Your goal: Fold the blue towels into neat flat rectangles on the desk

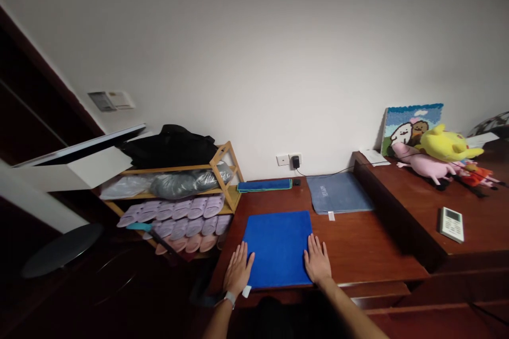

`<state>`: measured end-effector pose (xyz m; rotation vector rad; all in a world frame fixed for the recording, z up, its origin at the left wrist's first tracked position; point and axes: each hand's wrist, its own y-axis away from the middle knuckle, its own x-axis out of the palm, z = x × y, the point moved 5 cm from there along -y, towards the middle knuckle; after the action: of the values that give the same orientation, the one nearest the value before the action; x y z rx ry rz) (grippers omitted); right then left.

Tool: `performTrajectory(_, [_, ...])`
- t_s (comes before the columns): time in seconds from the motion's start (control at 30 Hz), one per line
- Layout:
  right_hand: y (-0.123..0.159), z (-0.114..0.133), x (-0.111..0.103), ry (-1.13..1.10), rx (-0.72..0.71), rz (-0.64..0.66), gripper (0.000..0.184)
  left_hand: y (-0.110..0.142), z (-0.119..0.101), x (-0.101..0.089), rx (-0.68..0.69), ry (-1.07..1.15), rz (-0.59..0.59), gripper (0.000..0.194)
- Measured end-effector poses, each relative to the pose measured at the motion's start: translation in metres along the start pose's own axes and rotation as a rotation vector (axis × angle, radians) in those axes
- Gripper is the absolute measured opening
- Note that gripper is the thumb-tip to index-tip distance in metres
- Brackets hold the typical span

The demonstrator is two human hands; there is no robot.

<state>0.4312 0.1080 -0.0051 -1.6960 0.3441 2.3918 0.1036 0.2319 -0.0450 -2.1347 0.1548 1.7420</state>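
Note:
A bright blue towel [278, 249] lies flat on the reddish-brown wooden desk [358, 241], with a small white tag [246, 291] at its near left corner. My left hand [238, 269] rests flat at the towel's left edge, fingers stretched out and thumb on the cloth. On the opposite edge lies my right hand [317, 259], also flat, its fingers pointing away from me. Behind the towel, a folded blue cloth with a green edge [264, 185] sits along the back of the desk. A grey-blue towel [338, 193] is spread at the back right.
A wooden rack [228, 169] to the left holds several slippers [194, 206] and a black bag [170, 145]. On the higher surface at right are plush toys [445, 143], a picture [413, 122] and a white calculator-like device [452, 224]. A black plug [295, 162] sits in the wall.

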Motion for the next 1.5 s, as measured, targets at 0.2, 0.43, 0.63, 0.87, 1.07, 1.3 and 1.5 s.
performTrajectory(0.2, [0.025,0.003,0.006,-0.041,0.001,-0.052,0.066,-0.001,0.000,-0.003,-0.012,0.000,0.010,0.074])
performTrajectory(0.43, [0.045,0.004,0.013,-0.075,-0.032,-0.022,0.066,-0.004,0.000,-0.003,-0.002,-0.017,0.004,0.071])
performTrajectory(0.63, [0.044,0.004,0.009,-0.134,-0.029,-0.007,0.066,-0.007,0.006,-0.001,-0.015,-0.013,0.029,0.071])
performTrajectory(0.87, [-0.003,-0.031,-0.026,-0.149,-0.062,-0.167,0.052,-0.007,0.011,0.004,-0.014,-0.018,0.033,0.072])
performTrajectory(1.07, [-0.096,-0.064,-0.076,0.028,-0.051,-0.213,0.048,-0.005,0.012,0.003,-0.020,0.004,0.005,0.070])
performTrajectory(1.3, [-0.152,-0.075,-0.073,0.103,-0.058,-0.190,0.048,0.000,0.009,-0.004,-0.028,0.043,-0.003,0.067])
performTrajectory(1.5, [-0.158,-0.083,-0.065,0.132,-0.078,-0.196,0.045,0.002,0.010,-0.004,-0.039,0.058,-0.010,0.066])
